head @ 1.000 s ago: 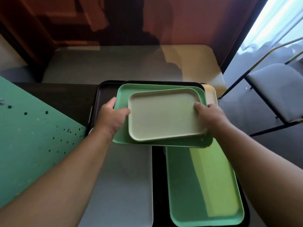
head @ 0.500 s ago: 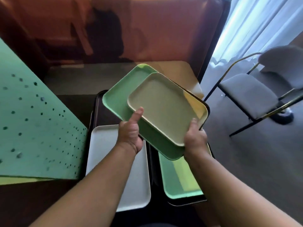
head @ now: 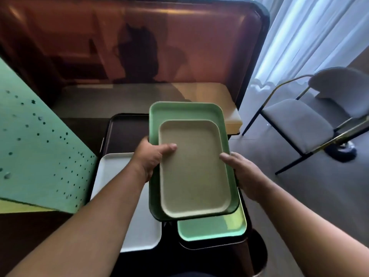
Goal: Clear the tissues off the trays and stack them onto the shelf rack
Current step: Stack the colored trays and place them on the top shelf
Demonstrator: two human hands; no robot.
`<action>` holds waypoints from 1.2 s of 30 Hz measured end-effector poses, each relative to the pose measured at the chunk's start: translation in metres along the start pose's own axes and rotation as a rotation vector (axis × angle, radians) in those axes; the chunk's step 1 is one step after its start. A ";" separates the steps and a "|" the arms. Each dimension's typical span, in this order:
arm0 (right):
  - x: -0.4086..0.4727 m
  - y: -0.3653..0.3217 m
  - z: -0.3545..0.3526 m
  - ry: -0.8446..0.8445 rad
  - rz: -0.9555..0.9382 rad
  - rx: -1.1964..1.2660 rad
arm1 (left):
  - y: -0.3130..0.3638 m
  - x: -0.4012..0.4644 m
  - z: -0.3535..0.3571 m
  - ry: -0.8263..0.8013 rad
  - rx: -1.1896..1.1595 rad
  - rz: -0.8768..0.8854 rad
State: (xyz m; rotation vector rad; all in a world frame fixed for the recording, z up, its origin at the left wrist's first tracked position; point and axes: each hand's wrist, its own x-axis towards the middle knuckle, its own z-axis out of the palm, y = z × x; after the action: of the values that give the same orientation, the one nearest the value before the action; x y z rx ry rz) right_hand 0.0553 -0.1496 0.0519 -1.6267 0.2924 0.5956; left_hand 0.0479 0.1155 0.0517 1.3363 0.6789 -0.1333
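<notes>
I hold a small stack of two trays in the air above the table: a beige tray (head: pixel 192 168) lies inside a larger green tray (head: pixel 185 111). My left hand (head: pixel 151 156) grips the stack's left edge, thumb on the beige tray. My right hand (head: pixel 240 168) grips the right edge, thumb on the rim. Below lie a white tray (head: pixel 111 172), a second green tray (head: pixel 215 226) and a black tray (head: pixel 123 128). No tissues show on any tray.
A green perforated panel (head: pixel 38 156) stands at the left. A beige bench seat (head: pixel 219 92) and reddish backrest (head: pixel 179 47) lie beyond the table. A grey chair (head: pixel 299 120) with a black and gold frame stands on the floor to the right, near curtains (head: pixel 311 33).
The held stack has turned from a slant to lengthwise, pointing away from me, and levelled out. Both hands shifted along its sides; the view lifted a little.
</notes>
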 end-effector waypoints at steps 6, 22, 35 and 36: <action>0.007 0.034 -0.022 0.129 0.104 -0.190 | -0.051 -0.014 0.036 0.134 0.281 -0.059; 0.012 0.105 -0.030 0.220 0.126 -0.379 | -0.121 -0.023 0.050 0.151 0.781 -0.221; 0.023 0.101 -0.028 0.204 0.258 -0.689 | -0.128 -0.014 0.057 0.079 0.954 -0.291; 0.023 0.099 -0.025 0.192 0.264 -0.712 | -0.127 -0.014 0.057 0.069 0.957 -0.293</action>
State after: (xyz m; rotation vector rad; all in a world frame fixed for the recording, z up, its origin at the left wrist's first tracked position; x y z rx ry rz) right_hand 0.0283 -0.1855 -0.0422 -2.3615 0.4767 0.8001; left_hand -0.0003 0.0264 -0.0445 2.1457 0.9151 -0.7198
